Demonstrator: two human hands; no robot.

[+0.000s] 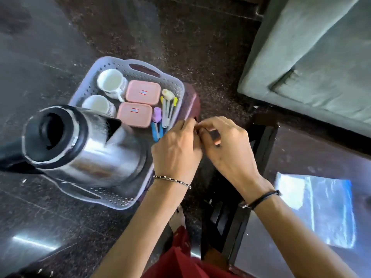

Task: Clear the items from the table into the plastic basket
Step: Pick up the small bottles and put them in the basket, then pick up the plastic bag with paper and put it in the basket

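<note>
Plastic basket (178, 85): holds kettle (90, 145), 2 cups (112, 81), 2 pink boxes (143, 94). Just beside its rim, my left hand (176, 149) and right hand (224, 147) pinch 1 small dark item (215, 135), unidentifiable. Step, likely: final items. Next: lower it inside.

Dark speckled stone floor (200, 47) lay throughout; a grey-green sofa (321, 57) stood at two o'clock, a glossy counter (301, 157) at four.

pale perforated basket (176, 85), filled.
</note>
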